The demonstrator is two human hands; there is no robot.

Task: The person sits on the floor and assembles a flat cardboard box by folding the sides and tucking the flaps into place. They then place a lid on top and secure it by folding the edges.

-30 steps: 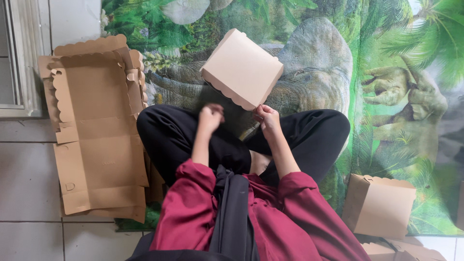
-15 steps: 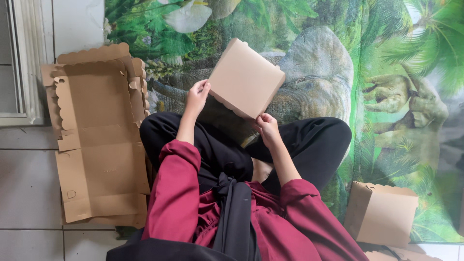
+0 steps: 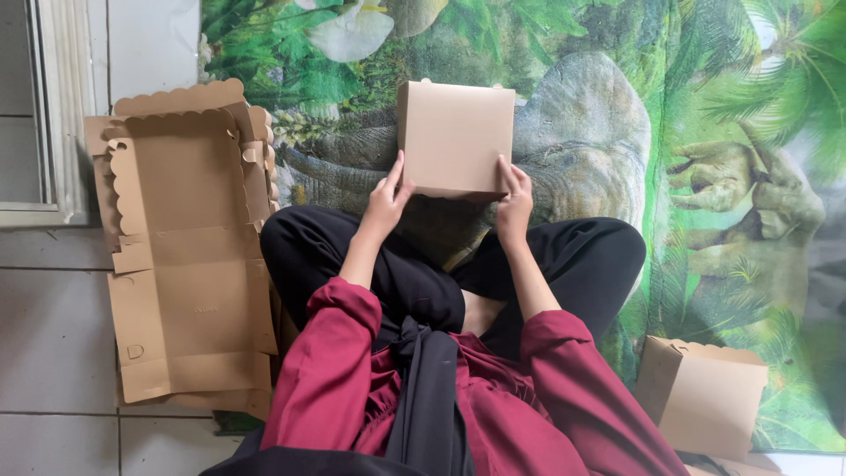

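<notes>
I sit cross-legged and hold a folded, closed brown cardboard box (image 3: 456, 137) out in front of my knees, its flat face turned up towards me. My left hand (image 3: 386, 198) grips its lower left corner. My right hand (image 3: 514, 198) grips its lower right corner. The box sits square between both hands, above a green mat (image 3: 705, 132) printed with dinosaurs.
A stack of flat, unfolded cardboard box blanks (image 3: 185, 256) with scalloped edges lies on the tiled floor at my left. Another folded box (image 3: 702, 397) stands at my lower right on the mat. A white window frame (image 3: 53, 115) is at the far left.
The box was tilted and held mostly by my right hand; my left hand rose from my lap and took its corner, and the box now sits square in both hands.
</notes>
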